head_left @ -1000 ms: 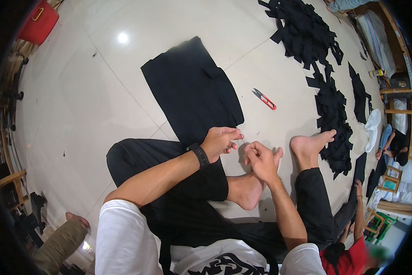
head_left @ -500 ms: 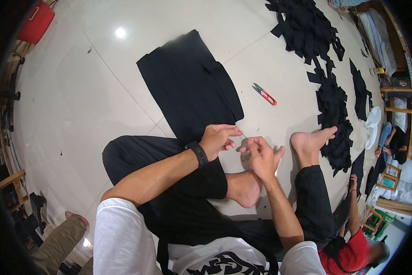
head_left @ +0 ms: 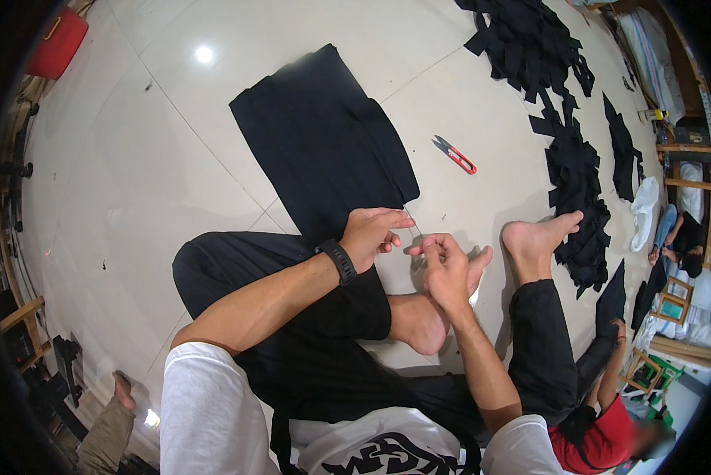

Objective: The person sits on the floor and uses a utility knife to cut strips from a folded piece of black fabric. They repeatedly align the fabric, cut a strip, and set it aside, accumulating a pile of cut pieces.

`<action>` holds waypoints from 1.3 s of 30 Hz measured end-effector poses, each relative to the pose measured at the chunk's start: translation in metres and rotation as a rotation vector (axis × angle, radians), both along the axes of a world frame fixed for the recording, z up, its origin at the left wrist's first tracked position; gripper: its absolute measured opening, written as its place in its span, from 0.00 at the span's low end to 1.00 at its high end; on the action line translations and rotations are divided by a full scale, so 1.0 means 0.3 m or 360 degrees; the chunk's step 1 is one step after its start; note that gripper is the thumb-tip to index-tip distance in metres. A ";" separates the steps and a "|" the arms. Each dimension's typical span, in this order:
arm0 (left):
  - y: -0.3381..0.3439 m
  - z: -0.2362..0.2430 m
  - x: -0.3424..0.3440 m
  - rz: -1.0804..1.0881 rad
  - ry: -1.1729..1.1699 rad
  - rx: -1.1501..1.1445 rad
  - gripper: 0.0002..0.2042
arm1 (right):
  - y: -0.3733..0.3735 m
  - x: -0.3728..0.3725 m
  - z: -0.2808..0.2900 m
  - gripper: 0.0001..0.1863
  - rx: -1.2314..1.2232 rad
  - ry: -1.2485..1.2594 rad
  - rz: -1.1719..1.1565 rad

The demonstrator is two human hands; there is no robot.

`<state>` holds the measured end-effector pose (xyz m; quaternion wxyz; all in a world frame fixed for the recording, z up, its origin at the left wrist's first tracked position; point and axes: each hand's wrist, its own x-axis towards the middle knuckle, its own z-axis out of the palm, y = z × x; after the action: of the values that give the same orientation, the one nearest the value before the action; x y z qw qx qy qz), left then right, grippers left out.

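Note:
My left hand (head_left: 371, 237), wearing a black watch (head_left: 338, 263), has its thumb and forefinger pressed together, other fingers loosely curled. A thin thread-like strand (head_left: 414, 226) runs past its fingertips to my right hand (head_left: 444, 265), which pinches the other end between thumb and fingers. The strand is too fine to make out whether a needle is on it. Just beyond my left hand, a folded black cloth (head_left: 316, 134) lies flat on the floor, its near edge by my left knee. Red-handled thread snips (head_left: 454, 154) lie to the right of the cloth.
Black fabric strips (head_left: 573, 182) heap along the right, near my bare right foot (head_left: 541, 237). A white cloth (head_left: 644, 212) lies beyond them. A person in a red shirt (head_left: 601, 435) sits at lower right; another person's foot (head_left: 123, 392) shows at lower left. A red container (head_left: 58, 47) stands far left.
My hands have drawn slightly apart, and more of the strand shows between them. The view has shifted a little. The red-shirted person's arm has moved slightly, and the foot at lower left has shifted.

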<state>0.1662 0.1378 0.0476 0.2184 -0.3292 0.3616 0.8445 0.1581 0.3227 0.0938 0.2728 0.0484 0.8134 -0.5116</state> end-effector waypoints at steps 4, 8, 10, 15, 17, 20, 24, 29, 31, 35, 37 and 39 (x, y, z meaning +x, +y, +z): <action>0.000 0.001 -0.011 0.0003 0.0005 0.0025 0.13 | -0.009 0.001 0.017 0.11 0.0010 -0.0063 0.0018; 0.001 -0.002 -0.018 -0.0040 0.0002 -0.0033 0.12 | -0.009 0.004 0.012 0.11 0.0017 -0.0053 0.0039; 0.001 -0.003 -0.021 -0.0062 0.0009 -0.0027 0.11 | -0.005 0.007 -0.001 0.11 0.0009 -0.0030 0.0023; 0.005 0.003 -0.022 -0.0113 0.0003 -0.0064 0.12 | -0.012 0.005 0.006 0.12 0.0031 -0.0053 -0.0019; 0.004 0.012 -0.016 -0.0125 0.0000 -0.0066 0.13 | -0.013 0.009 -0.001 0.12 0.0049 0.0048 -0.0035; 0.016 0.032 -0.016 -0.0138 0.0033 -0.0047 0.14 | 0.042 -0.002 -0.087 0.13 0.0022 0.0267 -0.0099; 0.013 0.026 0.016 -0.0090 0.0031 -0.0070 0.14 | -0.027 -0.040 -0.011 0.15 -0.0185 -0.0209 -0.0511; 0.017 0.027 0.024 -0.0130 0.0079 -0.0119 0.12 | -0.014 -0.078 -0.032 0.13 -0.0559 -0.0328 -0.0871; 0.017 0.021 0.026 -0.0142 0.0092 -0.0129 0.12 | -0.008 -0.093 -0.031 0.12 -0.0626 -0.0446 -0.0956; 0.024 0.009 0.032 -0.0261 0.0156 -0.0262 0.13 | -0.004 -0.145 -0.029 0.12 -0.0231 -0.0363 -0.0674; 0.021 0.005 0.038 -0.0336 0.0219 -0.0348 0.13 | -0.013 -0.172 -0.007 0.12 0.0346 0.0055 -0.0200; 0.027 0.007 0.038 -0.0322 0.0221 -0.0354 0.13 | 0.016 -0.192 -0.017 0.11 0.0807 0.0682 0.0170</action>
<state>0.1776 0.1458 0.0496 0.2389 -0.2541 0.4983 0.7937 0.1006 0.3275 0.0886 0.1013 -0.0366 0.9550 -0.2765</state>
